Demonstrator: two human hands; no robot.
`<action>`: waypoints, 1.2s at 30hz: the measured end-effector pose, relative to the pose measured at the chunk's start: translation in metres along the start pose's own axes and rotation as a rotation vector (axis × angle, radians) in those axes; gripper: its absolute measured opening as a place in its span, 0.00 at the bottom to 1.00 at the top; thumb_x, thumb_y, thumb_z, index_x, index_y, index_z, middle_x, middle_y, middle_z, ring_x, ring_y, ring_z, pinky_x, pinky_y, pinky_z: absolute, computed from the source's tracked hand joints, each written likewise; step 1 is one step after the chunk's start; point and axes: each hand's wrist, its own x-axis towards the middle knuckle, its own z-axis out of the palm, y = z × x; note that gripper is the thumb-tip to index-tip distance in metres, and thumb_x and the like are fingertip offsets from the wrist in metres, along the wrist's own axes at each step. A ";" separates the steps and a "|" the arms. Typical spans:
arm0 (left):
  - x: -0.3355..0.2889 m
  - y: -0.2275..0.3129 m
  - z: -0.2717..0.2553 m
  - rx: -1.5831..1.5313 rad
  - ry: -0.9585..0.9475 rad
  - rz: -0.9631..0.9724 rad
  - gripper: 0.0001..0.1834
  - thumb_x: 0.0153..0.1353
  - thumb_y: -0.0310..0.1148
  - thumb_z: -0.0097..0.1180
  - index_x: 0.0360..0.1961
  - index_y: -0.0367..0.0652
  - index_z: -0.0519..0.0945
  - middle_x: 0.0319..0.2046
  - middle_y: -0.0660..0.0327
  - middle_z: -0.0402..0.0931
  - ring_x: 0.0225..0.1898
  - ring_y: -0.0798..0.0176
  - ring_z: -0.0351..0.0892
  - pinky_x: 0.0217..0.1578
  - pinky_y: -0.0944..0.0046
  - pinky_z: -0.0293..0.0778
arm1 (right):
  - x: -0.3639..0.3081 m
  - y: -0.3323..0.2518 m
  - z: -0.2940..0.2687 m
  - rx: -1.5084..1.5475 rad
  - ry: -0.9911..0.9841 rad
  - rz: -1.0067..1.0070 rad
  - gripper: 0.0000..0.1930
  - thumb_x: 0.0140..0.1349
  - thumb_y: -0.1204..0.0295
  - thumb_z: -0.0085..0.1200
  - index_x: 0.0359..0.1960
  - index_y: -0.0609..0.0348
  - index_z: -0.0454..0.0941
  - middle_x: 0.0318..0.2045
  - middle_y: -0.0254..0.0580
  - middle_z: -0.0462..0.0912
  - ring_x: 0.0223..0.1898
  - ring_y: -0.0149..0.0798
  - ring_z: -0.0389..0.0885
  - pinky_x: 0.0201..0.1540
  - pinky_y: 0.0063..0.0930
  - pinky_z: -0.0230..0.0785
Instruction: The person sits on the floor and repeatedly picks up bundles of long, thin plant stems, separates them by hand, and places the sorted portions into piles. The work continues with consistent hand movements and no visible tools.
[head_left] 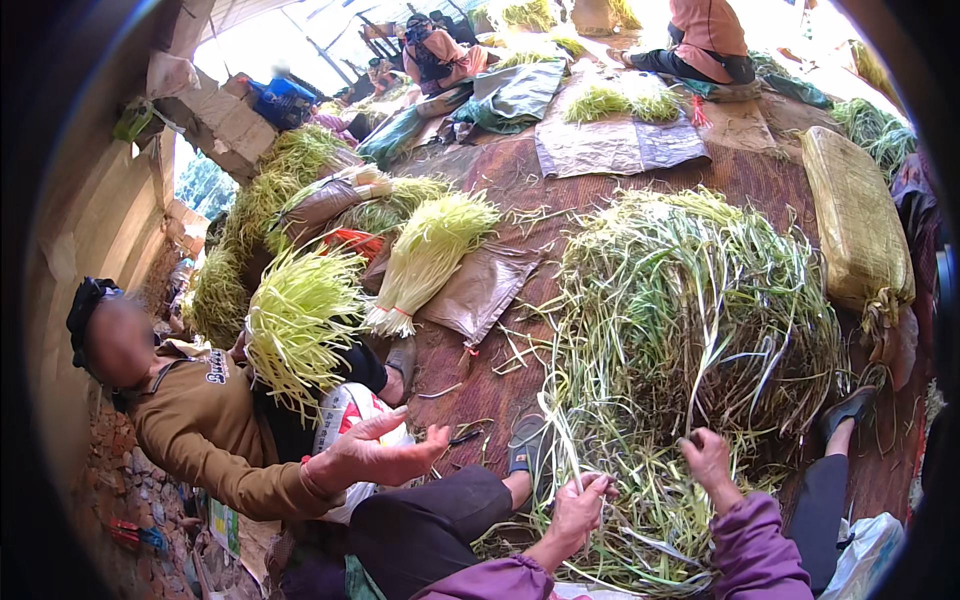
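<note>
My left hand (pixel 576 516) is closed around a few pale chive stalks (pixel 567 440), whose white ends stand up above the fingers. Level with the lower edge of a big heap of green chives (pixel 690 300), my right hand (pixel 712 464) has its thumb and fingers drawn together. A thin stalk runs down to those fingertips; whether they grip it cannot be made out. Loose yellowish leaves (pixel 640 500) lie between and below both hands. At the left, a person in a brown top (pixel 215 420) holds a fanned yellow-green bundle (pixel 305 325) and stretches an open hand toward me.
A tied bundle of chives (pixel 435 250) rests on a grey sheet (pixel 488 285) over the reddish mat (pixel 480 400). To the right of the heap stands a stuffed yellow woven sack (pixel 855 220). Farther back, other people sit among bundles and sheets. A white plastic bag (pixel 865 555) lies lower right.
</note>
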 end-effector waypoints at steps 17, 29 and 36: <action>-0.009 -0.019 0.002 0.319 0.005 0.040 0.10 0.53 0.35 0.57 0.29 0.37 0.75 0.17 0.66 0.72 0.09 0.79 0.58 0.07 0.77 0.50 | -0.201 -0.044 0.018 -0.178 -0.287 -0.524 0.10 0.49 0.64 0.54 0.26 0.57 0.72 0.23 0.41 0.74 0.25 0.44 0.76 0.24 0.35 0.69; -0.017 -0.006 0.023 0.159 -0.224 0.036 0.08 0.53 0.27 0.54 0.31 0.32 0.74 0.20 0.60 0.74 0.11 0.73 0.64 0.09 0.73 0.56 | -0.097 -0.064 0.019 0.803 -0.122 -0.036 0.08 0.55 0.69 0.53 0.30 0.63 0.76 0.21 0.28 0.74 0.23 0.20 0.68 0.25 0.16 0.61; -0.003 -0.015 0.007 0.007 -0.058 0.212 0.04 0.56 0.29 0.50 0.26 0.42 0.71 0.14 0.65 0.70 0.05 0.77 0.55 0.03 0.76 0.51 | -0.176 -0.049 -0.006 0.161 -0.179 -0.495 0.08 0.52 0.70 0.51 0.29 0.62 0.72 0.24 0.43 0.73 0.31 0.40 0.74 0.29 0.33 0.65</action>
